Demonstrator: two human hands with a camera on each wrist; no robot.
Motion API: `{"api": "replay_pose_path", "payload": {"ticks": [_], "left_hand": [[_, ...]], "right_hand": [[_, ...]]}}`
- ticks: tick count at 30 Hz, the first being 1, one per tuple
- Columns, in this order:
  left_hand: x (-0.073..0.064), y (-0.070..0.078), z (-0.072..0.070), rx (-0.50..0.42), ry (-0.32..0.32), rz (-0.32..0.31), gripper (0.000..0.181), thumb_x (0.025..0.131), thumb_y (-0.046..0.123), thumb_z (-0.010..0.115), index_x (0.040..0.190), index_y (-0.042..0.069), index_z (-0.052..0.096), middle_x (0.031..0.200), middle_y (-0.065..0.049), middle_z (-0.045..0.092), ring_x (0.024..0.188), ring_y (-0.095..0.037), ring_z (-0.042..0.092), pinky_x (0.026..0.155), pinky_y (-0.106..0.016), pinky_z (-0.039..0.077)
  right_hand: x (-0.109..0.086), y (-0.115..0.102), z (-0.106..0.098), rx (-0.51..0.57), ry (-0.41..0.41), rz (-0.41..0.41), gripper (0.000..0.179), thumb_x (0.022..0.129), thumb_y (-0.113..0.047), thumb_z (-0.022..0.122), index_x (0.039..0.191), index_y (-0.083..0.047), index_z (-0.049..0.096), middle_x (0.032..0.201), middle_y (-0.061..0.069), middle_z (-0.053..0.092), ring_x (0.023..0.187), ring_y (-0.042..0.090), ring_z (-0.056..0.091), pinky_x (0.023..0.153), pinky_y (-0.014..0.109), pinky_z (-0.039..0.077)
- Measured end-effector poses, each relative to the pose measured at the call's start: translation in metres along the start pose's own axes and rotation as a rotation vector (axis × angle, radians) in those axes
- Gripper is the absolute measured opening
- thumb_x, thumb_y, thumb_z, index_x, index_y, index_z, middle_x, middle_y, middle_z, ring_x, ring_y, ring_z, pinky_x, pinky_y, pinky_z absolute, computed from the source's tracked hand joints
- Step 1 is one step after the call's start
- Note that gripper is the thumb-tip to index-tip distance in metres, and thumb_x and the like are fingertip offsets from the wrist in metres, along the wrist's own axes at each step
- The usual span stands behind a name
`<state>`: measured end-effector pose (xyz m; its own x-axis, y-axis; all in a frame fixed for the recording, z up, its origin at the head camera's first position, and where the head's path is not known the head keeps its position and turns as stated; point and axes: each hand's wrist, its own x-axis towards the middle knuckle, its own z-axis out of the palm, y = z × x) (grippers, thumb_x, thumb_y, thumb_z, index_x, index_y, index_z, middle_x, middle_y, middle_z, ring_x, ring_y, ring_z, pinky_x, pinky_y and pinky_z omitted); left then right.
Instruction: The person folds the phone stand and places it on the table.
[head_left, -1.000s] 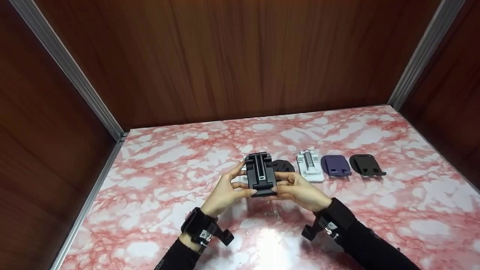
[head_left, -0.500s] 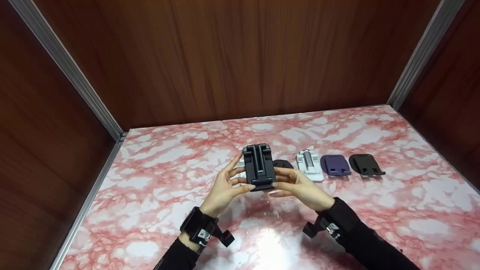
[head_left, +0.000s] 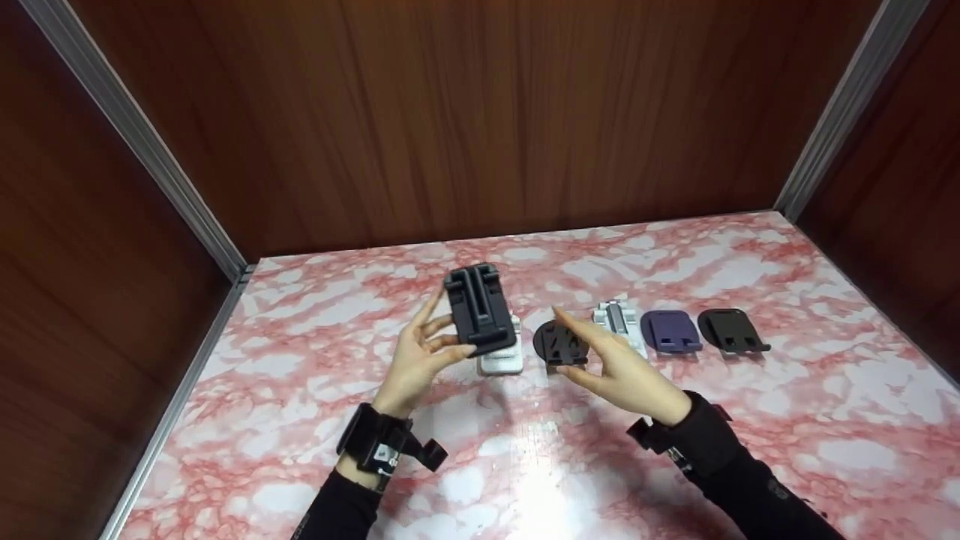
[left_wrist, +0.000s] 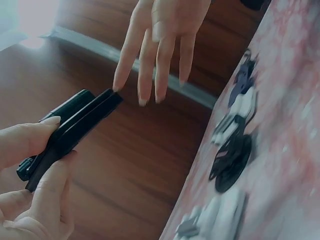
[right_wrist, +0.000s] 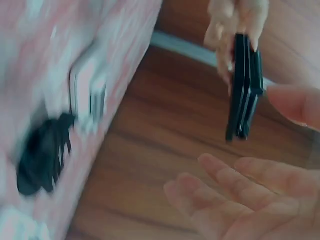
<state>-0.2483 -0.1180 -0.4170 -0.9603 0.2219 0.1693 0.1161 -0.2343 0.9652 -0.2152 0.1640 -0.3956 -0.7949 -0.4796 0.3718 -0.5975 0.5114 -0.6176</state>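
Note:
My left hand (head_left: pixel 416 356) grips a black folding phone stand (head_left: pixel 480 307) by its left side, thumb in front and fingers behind. The stand is folded flat and held up off the table, tilted to the left. In the left wrist view the black stand (left_wrist: pixel 70 132) shows edge-on between thumb and fingers. My right hand (head_left: pixel 626 367) is apart from it, fingers extended and thumb spread, holding nothing. It hovers near a round black stand (head_left: pixel 559 345) on the table. Partly hidden behind the held stand lies a white phone stand (head_left: pixel 501 360).
Further right in the same row lie another white stand (head_left: pixel 619 319), a purple stand (head_left: pixel 673 331) and a dark stand (head_left: pixel 733 331). The red-and-white marbled table (head_left: pixel 337 330) ends at a wood-grain back wall (head_left: pixel 480 120).
The right hand has let go of the black phone stand and moved right. The left hand has carried the stand left and up, tilting it. The white stand behind shows more.

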Motion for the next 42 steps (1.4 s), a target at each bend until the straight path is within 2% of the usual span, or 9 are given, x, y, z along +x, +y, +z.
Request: {"api": "replay_pose_path", "payload": {"ticks": [2, 8, 12, 16, 20, 24, 27, 33, 42], "left_hand": [[0.002, 0.001, -0.006, -0.015, 0.037, 0.007, 0.095, 0.071, -0.009, 0.071, 0.146, 0.028, 0.026, 0.124, -0.019, 0.055, 0.087, -0.02, 0.066, 0.079, -0.033, 0.057], [0.008, -0.003, -0.027, -0.017, 0.096, -0.027, 0.093, 0.071, -0.01, 0.072, 0.144, 0.032, 0.031, 0.123, -0.018, 0.053, 0.085, -0.02, 0.065, 0.074, -0.031, 0.057], [0.012, -0.009, -0.043, 0.025, 0.107, -0.098, 0.091, 0.071, -0.009, 0.071, 0.142, 0.034, 0.033, 0.122, -0.017, 0.054, 0.083, -0.02, 0.066, 0.058, -0.025, 0.053], [0.015, -0.017, -0.058, 0.055, 0.09, -0.177, 0.091, 0.072, -0.01, 0.07, 0.143, 0.034, 0.032, 0.122, -0.019, 0.054, 0.08, -0.017, 0.065, 0.05, -0.021, 0.047], [0.016, -0.026, -0.07, 0.131, 0.079, -0.238, 0.091, 0.073, -0.009, 0.07, 0.145, 0.03, 0.029, 0.124, -0.022, 0.054, 0.079, -0.015, 0.064, 0.056, -0.024, 0.05], [0.018, -0.033, -0.076, 0.207, 0.072, -0.271, 0.091, 0.073, -0.011, 0.069, 0.146, 0.024, 0.028, 0.124, -0.025, 0.054, 0.085, -0.017, 0.065, 0.072, -0.031, 0.057], [0.017, -0.036, -0.079, 0.24, 0.063, -0.275, 0.09, 0.072, -0.013, 0.067, 0.146, 0.02, 0.029, 0.122, -0.027, 0.054, 0.09, -0.019, 0.064, 0.076, -0.032, 0.057], [0.016, -0.042, -0.083, 0.262, 0.042, -0.286, 0.086, 0.072, -0.016, 0.064, 0.146, 0.012, 0.029, 0.124, -0.028, 0.053, 0.096, -0.021, 0.06, 0.077, -0.03, 0.057], [0.017, -0.043, -0.08, 0.467, 0.031, -0.24, 0.068, 0.078, -0.009, 0.062, 0.14, -0.005, 0.032, 0.126, -0.031, 0.052, 0.103, -0.03, 0.061, 0.083, -0.026, 0.055]], "right_hand": [[-0.001, -0.001, -0.003, -0.097, 0.034, 0.002, 0.075, 0.083, -0.016, 0.068, 0.146, -0.012, 0.028, 0.144, 0.016, 0.038, 0.133, 0.032, 0.036, 0.109, 0.05, 0.032], [0.0, 0.003, -0.008, -0.214, 0.058, 0.035, 0.081, 0.083, -0.017, 0.069, 0.148, -0.014, 0.021, 0.15, 0.02, 0.026, 0.139, 0.038, 0.019, 0.111, 0.056, 0.025], [0.002, 0.009, -0.011, -0.31, 0.069, 0.035, 0.086, 0.081, -0.014, 0.069, 0.149, -0.011, 0.017, 0.152, 0.021, 0.021, 0.14, 0.041, 0.015, 0.112, 0.059, 0.02], [0.003, 0.013, -0.012, -0.368, 0.071, 0.03, 0.087, 0.08, -0.013, 0.07, 0.148, -0.007, 0.017, 0.152, 0.021, 0.02, 0.139, 0.042, 0.016, 0.111, 0.061, 0.018], [0.003, 0.016, -0.012, -0.379, 0.054, 0.044, 0.088, 0.08, -0.015, 0.071, 0.149, -0.009, 0.016, 0.152, 0.021, 0.018, 0.14, 0.042, 0.014, 0.111, 0.062, 0.018], [0.004, 0.021, -0.011, -0.405, 0.038, 0.077, 0.09, 0.08, -0.017, 0.071, 0.149, -0.012, 0.014, 0.154, 0.019, 0.014, 0.141, 0.04, 0.01, 0.11, 0.064, 0.015], [0.004, 0.024, -0.01, -0.428, 0.03, 0.096, 0.092, 0.08, -0.018, 0.071, 0.15, -0.013, 0.012, 0.155, 0.017, 0.012, 0.142, 0.04, 0.009, 0.109, 0.066, 0.013], [0.003, 0.027, -0.007, -0.449, 0.04, 0.088, 0.094, 0.078, -0.017, 0.072, 0.15, -0.014, 0.012, 0.154, 0.02, 0.015, 0.14, 0.043, 0.011, 0.106, 0.069, 0.016], [0.002, 0.027, -0.006, -0.457, 0.026, 0.102, 0.089, 0.078, -0.016, 0.072, 0.148, -0.006, 0.018, 0.153, 0.022, 0.014, 0.14, 0.043, 0.01, 0.107, 0.069, 0.015]]}}
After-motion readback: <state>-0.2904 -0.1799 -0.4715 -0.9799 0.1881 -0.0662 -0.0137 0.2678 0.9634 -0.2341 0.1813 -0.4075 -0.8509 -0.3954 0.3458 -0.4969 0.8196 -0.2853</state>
